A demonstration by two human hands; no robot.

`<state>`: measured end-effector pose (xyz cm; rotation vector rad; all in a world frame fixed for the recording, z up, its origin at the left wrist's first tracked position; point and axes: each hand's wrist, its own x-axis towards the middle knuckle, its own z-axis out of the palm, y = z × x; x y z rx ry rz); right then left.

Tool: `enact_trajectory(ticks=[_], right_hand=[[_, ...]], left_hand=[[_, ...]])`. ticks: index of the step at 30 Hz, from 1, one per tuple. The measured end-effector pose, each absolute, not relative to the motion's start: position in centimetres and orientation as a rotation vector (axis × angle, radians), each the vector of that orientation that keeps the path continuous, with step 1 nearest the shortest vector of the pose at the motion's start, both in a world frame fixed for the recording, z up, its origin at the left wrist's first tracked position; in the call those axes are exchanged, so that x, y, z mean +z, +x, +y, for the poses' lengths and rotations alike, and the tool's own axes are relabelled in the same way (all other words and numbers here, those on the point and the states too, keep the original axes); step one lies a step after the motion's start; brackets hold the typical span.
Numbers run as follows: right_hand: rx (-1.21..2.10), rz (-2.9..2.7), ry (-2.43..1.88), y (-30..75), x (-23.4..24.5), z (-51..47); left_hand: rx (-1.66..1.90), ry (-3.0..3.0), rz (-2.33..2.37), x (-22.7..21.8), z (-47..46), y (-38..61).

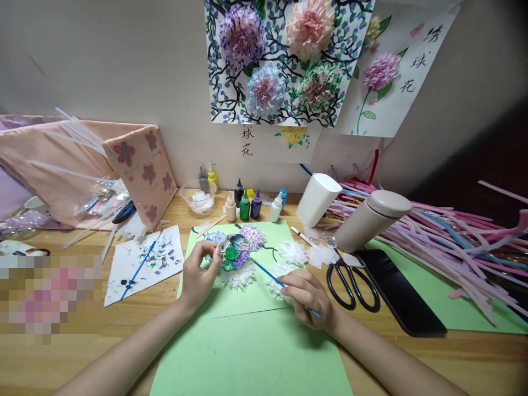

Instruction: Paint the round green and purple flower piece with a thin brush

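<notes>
My left hand pinches the edge of a small round paint palette with green, purple and dark paint, lifted a little over a light green sheet. My right hand is closed round a thin blue paintbrush; the brush tip touches the palette's purple well. White tissue flowers and a lilac tissue flower lie on the sheet around the palette.
Small paint bottles stand behind the sheet beside a clear bowl. Black scissors, a dark phone, a beige flask, a white cup and piled straws crowd the right. A second brush rests on stained paper, left.
</notes>
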<state>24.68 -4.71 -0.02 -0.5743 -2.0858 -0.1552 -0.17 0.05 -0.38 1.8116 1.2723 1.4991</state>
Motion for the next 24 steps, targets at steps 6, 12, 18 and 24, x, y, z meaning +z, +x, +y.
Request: enact_trajectory(ticks=[6, 12, 18, 24], right_hand=[[-0.153, -2.094, -0.564, 24.56, -0.06, -4.74], [-0.138, -2.083, -0.605, 24.54, -0.03, -4.63], [-0.118, -2.089, -0.587, 24.53, -0.1, -4.68], [-0.111, -2.129, -0.581, 24.48, -0.03, -4.58]], left_hand=[[1.493, 1.801, 1.263, -0.36, 0.07, -0.19], [1.494, 1.798, 1.267, -0.48, 0.09, -0.2], [1.481, 1.789, 1.266, -0.24, 0.0, -0.11], [1.475, 1.793, 1.271, -0.13, -0.01, -0.09]])
